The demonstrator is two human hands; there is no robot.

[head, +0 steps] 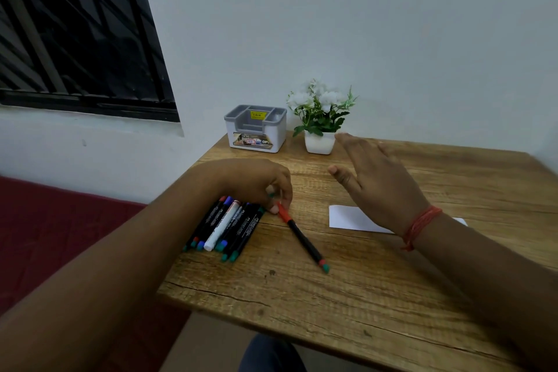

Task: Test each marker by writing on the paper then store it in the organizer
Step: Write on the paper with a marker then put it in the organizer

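Observation:
A black marker with a red cap lies slanted on the wooden table. My left hand pinches it at the red cap end with thumb and fingertips. Beside it on the left lies a bundle of several markers, black ones and one white one. My right hand hovers flat with fingers apart above a white sheet of paper, holding nothing. The grey and white organizer stands at the table's far edge, its compartments showing no markers.
A small white pot with white flowers stands right of the organizer by the wall. The table's left edge runs close to the marker bundle. A dark red surface lies lower left. A barred window is upper left.

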